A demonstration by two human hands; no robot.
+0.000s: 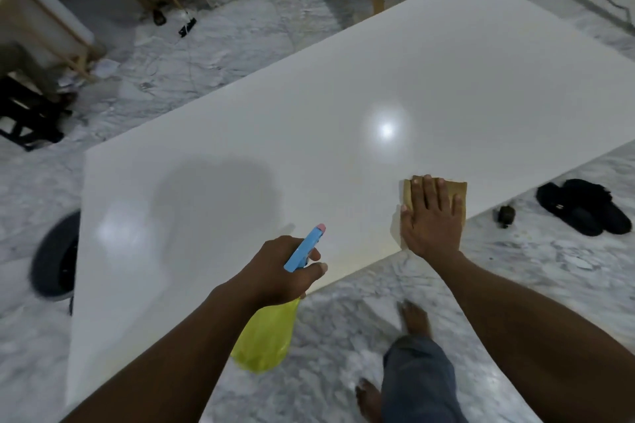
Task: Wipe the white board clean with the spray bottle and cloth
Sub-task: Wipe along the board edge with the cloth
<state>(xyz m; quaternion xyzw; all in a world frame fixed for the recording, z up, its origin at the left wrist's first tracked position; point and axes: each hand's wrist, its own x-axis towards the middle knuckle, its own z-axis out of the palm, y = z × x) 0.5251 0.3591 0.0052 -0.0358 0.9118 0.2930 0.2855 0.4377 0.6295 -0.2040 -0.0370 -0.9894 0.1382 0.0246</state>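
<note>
The white board (360, 120) fills the middle of the frame, glossy, lying flat. At its lower right edge the tan cloth (460, 191) sits under the right hand (431, 221), fingers straight and spread, pressing down. Lower centre, the left hand (278, 268) grips the spray bottle (266, 336), blue nozzle pointing up-right. Black sandals (584, 206) lie on the marble floor (206, 51), far right.

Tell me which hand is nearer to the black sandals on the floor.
Right. The right hand presses the cloth left of the sandals; the left hand, holding the spray bottle, is farther left.
</note>
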